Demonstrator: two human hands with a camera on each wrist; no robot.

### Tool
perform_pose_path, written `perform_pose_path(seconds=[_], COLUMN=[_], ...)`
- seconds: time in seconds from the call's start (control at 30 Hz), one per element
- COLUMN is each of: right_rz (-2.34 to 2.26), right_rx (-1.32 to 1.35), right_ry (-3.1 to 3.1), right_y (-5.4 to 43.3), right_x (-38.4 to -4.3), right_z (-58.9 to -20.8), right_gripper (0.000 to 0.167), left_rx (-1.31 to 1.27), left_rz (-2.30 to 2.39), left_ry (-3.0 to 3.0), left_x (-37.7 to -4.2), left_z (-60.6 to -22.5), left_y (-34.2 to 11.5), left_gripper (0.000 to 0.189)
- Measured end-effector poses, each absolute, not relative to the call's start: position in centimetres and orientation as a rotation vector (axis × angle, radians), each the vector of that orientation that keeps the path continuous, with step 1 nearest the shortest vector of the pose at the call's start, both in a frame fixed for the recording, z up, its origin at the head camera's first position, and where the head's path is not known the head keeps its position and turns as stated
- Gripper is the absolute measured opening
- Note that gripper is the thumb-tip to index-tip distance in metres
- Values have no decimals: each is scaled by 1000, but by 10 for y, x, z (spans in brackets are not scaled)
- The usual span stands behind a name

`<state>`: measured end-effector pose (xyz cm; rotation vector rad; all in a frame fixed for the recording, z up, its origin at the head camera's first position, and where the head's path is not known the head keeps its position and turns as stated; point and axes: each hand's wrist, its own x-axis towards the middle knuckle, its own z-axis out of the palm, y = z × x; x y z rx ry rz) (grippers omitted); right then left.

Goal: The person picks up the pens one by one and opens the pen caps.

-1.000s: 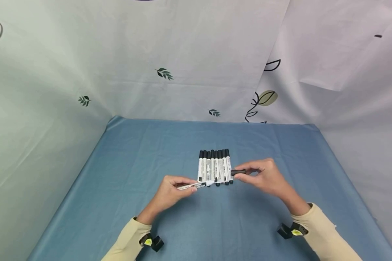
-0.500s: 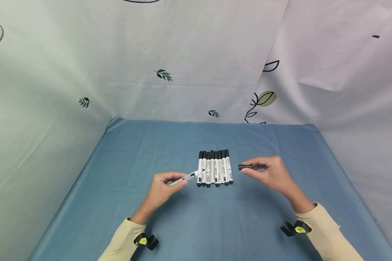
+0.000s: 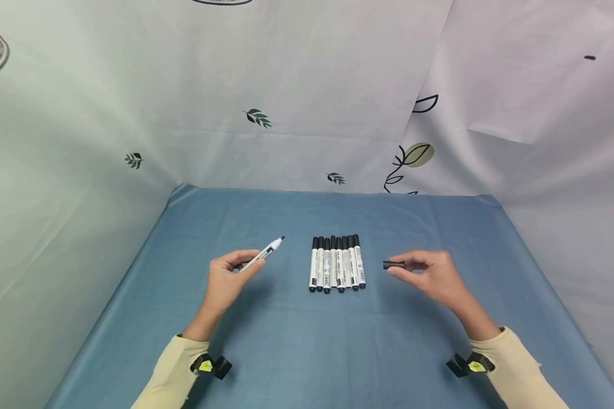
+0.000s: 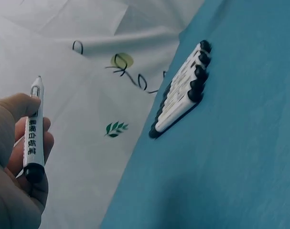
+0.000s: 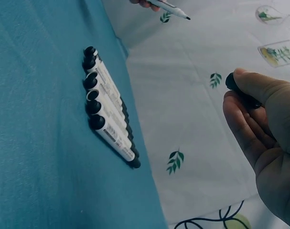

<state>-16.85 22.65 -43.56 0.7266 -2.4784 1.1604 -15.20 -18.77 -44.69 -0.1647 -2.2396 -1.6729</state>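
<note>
Step in hand, judged from positions: a white cylindrical plastic marker with a dark writing tip (image 3: 266,251) stands uncapped, well apart from a short black tubular plastic cap (image 3: 393,264). Clock positions below follow the head view, centred on a row of eight white plastic markers with black caps (image 3: 339,264). The row lies side by side on a smooth blue cloth (image 3: 297,346), caps toward 12 o'clock.

Left hand (image 3: 225,281): at 9 o'clock of the row. Thumb and fingers are curled and pinch the uncapped marker's barrel; its tip points toward 2 o'clock.

Right hand (image 3: 435,278): at 3 o'clock. Thumb and fingers pinch the loose cap, its axis along the 9–3 line. Which end is hollow cannot be told.

Next move, as a judgement: if recapping is required, bring both hands inward, swing the tip to 3 o'clock, align it with the cap's hollow end and press until seated. Maintain height over the row; a low pass could scatter it.
</note>
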Motion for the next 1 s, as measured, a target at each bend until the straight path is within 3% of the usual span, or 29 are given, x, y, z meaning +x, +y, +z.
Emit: perform_pose_path(seconds=[0.3, 0.53, 1.0], right_rz=[1201, 1216, 1187], right_rx=[733, 729, 675], right_ry=[-2476, -2490, -2531], right_y=[230, 230, 231], right_x=[-165, -163, -158], right_z=[-441, -442, -448], right_gripper=[23, 22, 20], left_rx=[-28, 50, 307], left_rz=[-1509, -1442, -1173], left_ry=[-2226, -2224, -2359], left_x=[-161, -193, -232], left_z=[-423, -456, -477], left_y=[-213, -260, -318], left_gripper=[19, 26, 35])
